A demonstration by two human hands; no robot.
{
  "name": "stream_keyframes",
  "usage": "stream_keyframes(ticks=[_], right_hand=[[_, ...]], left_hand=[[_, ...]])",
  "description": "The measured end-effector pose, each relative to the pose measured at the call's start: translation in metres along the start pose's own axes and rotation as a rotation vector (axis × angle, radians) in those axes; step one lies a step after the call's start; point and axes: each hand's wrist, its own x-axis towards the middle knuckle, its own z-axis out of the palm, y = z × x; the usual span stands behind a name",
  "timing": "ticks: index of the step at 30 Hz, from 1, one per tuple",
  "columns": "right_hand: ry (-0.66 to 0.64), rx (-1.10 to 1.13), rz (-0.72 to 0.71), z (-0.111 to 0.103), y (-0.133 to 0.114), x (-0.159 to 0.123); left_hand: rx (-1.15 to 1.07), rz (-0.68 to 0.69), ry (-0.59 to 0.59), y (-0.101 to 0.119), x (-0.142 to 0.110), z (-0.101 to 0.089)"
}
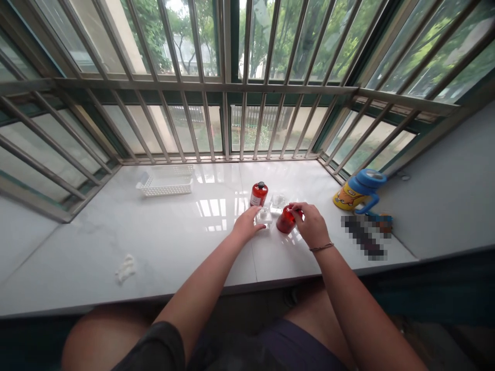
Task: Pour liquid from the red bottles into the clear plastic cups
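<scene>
My left hand (pixel 247 222) is around the near left side of a small clear glass container (pixel 265 217), thumb in front and fingers behind. A second clear glass piece (pixel 279 202) stands just behind it to the right. My right hand (pixel 310 222) pinches the top of a red translucent bottle (pixel 285 221) at its right side; the fingers partly hide its neck. Behind my left hand, upright, is another red bottle (pixel 259 194) with a black cap and a pale label.
A white perforated plastic basket (pixel 166 190) lies at the back left of the white marble-look counter (pixel 185 247). Crumpled white tissue (pixel 126 269) is at the front left. A blue and yellow handled flask (pixel 358 191) stands right, near a blurred-out item. Metal window bars (pixel 224 123) line the back.
</scene>
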Motion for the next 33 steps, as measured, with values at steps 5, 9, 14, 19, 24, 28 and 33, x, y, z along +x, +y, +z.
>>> stream_keyframes(ticks=[5,9,14,19,24,28,33], right_hand=[[-0.069,-0.006,0.0,-0.006,0.003,0.005],[-0.118,0.024,-0.027,-0.019,-0.004,0.012],[-0.137,-0.093,-0.06,-0.027,-0.013,0.051],[-0.484,-0.322,-0.089,0.004,-0.008,0.107],[-0.648,-0.408,-0.127,0.045,0.009,0.142],[-0.728,-0.44,-0.155,0.057,0.017,0.155],[-0.699,-0.434,-0.196,0.048,0.012,0.161]], left_hand=[[-0.037,-0.031,0.037,0.004,0.002,-0.008],[-0.07,-0.115,0.169,0.001,0.007,-0.032],[-0.11,-0.162,0.216,-0.005,0.044,-0.064],[-0.163,-0.086,0.049,-0.003,0.089,-0.072],[-0.146,0.003,-0.057,-0.002,0.111,-0.058],[-0.145,0.018,-0.003,-0.005,0.112,-0.054],[-0.168,-0.038,0.191,-0.012,0.082,-0.103]])
